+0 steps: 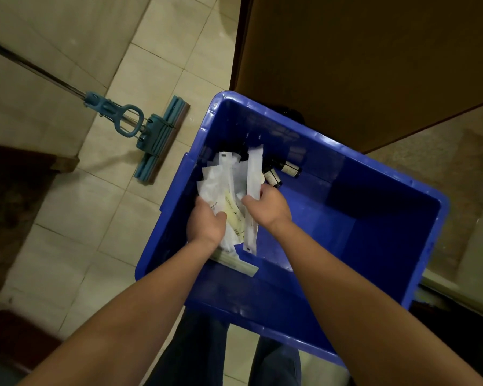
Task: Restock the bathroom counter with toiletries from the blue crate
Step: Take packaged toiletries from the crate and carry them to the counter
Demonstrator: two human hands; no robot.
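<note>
The crate (374,246) is bare on its right side, so plenty of room there. The packets (216,181) bunch against its left wall, with bottles (289,168) just behind. My left hand (205,221) grips the pile, and my right hand (268,204) pinches one long packet (254,168). There's a mop (156,137) off left.

Packets (215,188) — faint print, seemingly text, illegible.

One camera only, worn on my head, facing forward and steeply down — nearly plumb over the blue crate (374,218), which fills the middle and right of the view. My left hand (205,222) and right hand (268,206) sit near centre, forearms running in from the bottom corners; the tiled floor (156,79) and mop (162,137) lie farther off, left.
</note>
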